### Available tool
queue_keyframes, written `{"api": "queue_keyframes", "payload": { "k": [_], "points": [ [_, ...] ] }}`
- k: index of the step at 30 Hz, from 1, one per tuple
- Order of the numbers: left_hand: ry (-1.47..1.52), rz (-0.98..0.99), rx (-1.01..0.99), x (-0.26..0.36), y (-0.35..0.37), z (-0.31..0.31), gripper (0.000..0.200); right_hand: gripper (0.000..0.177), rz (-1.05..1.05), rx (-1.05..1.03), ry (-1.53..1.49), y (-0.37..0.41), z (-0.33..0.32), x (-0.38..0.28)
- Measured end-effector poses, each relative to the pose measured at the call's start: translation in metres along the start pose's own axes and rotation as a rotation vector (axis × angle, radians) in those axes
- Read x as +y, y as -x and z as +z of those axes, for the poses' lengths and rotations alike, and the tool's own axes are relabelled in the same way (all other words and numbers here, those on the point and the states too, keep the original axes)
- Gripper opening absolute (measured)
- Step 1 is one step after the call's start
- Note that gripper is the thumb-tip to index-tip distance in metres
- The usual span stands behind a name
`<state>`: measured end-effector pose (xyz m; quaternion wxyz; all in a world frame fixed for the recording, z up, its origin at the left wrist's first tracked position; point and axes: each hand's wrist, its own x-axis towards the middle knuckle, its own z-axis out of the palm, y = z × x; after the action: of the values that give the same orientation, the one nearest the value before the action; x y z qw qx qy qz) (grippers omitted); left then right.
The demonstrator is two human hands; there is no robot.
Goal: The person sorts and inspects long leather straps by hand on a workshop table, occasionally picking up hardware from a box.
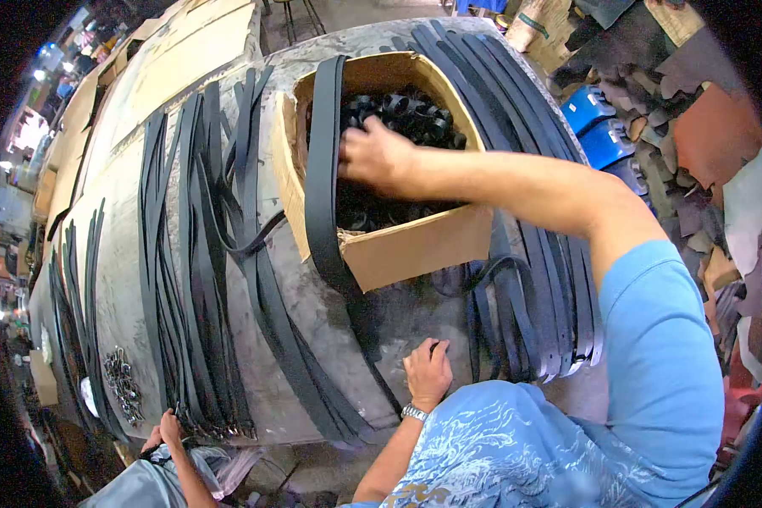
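My right hand (383, 159) reaches into a cardboard box (419, 250) filled with small black loops (411, 110). Its fingers dip among the loops and are partly hidden and blurred. Near the front edge of the table, my left hand (429, 372) is closed, with a small black piece (434, 345) showing at its fingertips. One wide black strap (323, 169) hangs over the box's left side and runs down onto the table. To the right of the box lie long black straps (538, 279), side by side with their near ends lined up.
More black straps (199, 279) lie in bundles on the left half of the grey table (120, 279), beside a pile of metal buckles (124, 385). Another person's hand (170, 426) is at the near left edge. Blue objects (605, 140) and leather scraps (720, 135) are on the right.
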<state>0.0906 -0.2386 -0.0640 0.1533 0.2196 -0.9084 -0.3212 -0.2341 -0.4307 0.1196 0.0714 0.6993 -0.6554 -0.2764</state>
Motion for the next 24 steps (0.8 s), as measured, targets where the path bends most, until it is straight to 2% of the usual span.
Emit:
{"api": "queue_keyframes", "payload": {
  "k": [1,2,3,4,5,7,10,13,14,15,17,19,21,23,24],
  "points": [
    [0.0,0.0,-0.007,0.0,0.0,-0.001,0.032,0.033,0.06,0.144,-0.121,0.007,0.013,0.023],
    [0.001,0.001,-0.008,0.0,-0.002,0.0,0.032,0.034,0.106,0.397,-0.184,0.01,0.042,0.046],
    [-0.001,-0.003,-0.015,0.0,-0.003,-0.001,0.032,0.035,0.162,0.449,-0.153,0.012,0.052,0.067],
    [-0.003,-0.008,-0.023,0.001,-0.004,-0.003,0.032,0.036,0.214,0.382,-0.154,0.019,0.049,0.084],
    [-0.005,-0.011,-0.031,0.002,-0.005,-0.003,0.032,0.038,0.254,0.423,-0.171,0.019,0.059,0.101],
    [-0.009,-0.016,-0.026,0.003,-0.006,-0.003,0.031,0.044,0.388,0.334,-0.353,0.035,0.034,0.107],
    [-0.008,-0.011,-0.033,0.003,-0.006,-0.001,0.031,0.044,0.339,0.419,-0.296,0.033,0.044,0.11],
    [-0.017,-0.017,-0.058,0.002,-0.005,-0.002,0.032,0.045,0.322,0.595,-0.144,0.032,0.038,0.095],
    [-0.02,-0.022,-0.064,0.002,-0.005,-0.002,0.033,0.045,0.302,0.642,-0.184,0.034,0.03,0.089],
    [-0.017,-0.023,-0.066,0.002,-0.004,-0.002,0.033,0.045,0.278,0.593,-0.311,0.038,0.015,0.08],
    [-0.011,-0.026,-0.065,0.001,-0.004,-0.001,0.034,0.044,0.236,0.319,-0.436,0.04,-0.015,0.056],
    [-0.002,-0.025,-0.06,0.001,-0.004,-0.001,0.033,0.04,0.111,0.194,-0.59,0.03,-0.007,0.03],
    [0.004,-0.017,-0.057,0.002,-0.003,0.0,0.033,0.035,-0.05,0.208,-0.593,0.024,0.013,0.008],
    [0.006,-0.01,-0.047,0.001,-0.003,-0.001,0.033,0.032,-0.097,0.276,-0.523,0.018,0.026,-0.002],
    [0.005,-0.005,-0.045,0.0,-0.002,-0.001,0.033,0.035,-0.085,0.282,-0.603,0.011,0.026,0.003]
  ]
}}
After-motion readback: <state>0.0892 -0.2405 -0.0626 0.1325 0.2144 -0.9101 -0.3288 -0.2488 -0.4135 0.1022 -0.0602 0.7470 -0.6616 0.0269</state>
